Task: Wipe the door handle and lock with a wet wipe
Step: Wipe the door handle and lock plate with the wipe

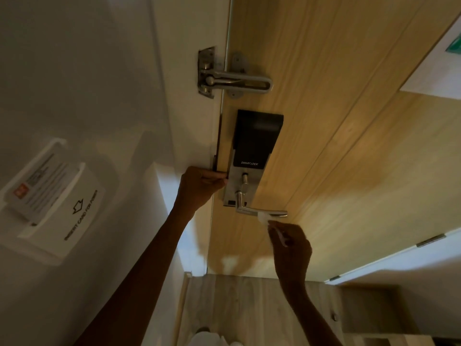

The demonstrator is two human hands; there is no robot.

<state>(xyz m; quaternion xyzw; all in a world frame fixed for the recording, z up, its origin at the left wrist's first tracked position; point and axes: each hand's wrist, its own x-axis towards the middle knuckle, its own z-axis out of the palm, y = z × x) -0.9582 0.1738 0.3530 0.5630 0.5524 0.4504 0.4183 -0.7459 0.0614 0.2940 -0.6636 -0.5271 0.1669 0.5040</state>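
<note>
A black and silver smart lock (252, 146) sits on the wooden door (336, 146), with a silver lever handle (259, 211) below it. My right hand (290, 248) pinches a small white wet wipe (265, 218) and presses it against the underside of the lever. My left hand (202, 186) grips the door's edge just left of the lock plate, fingers curled around it. A metal swing-bar guard (232, 79) spans the door and frame above the lock.
A white key-card power holder (53, 198) with a card in it hangs on the wall at the left. A hinge (430, 240) shows on the panel at the right. Wooden floor (237, 308) lies below.
</note>
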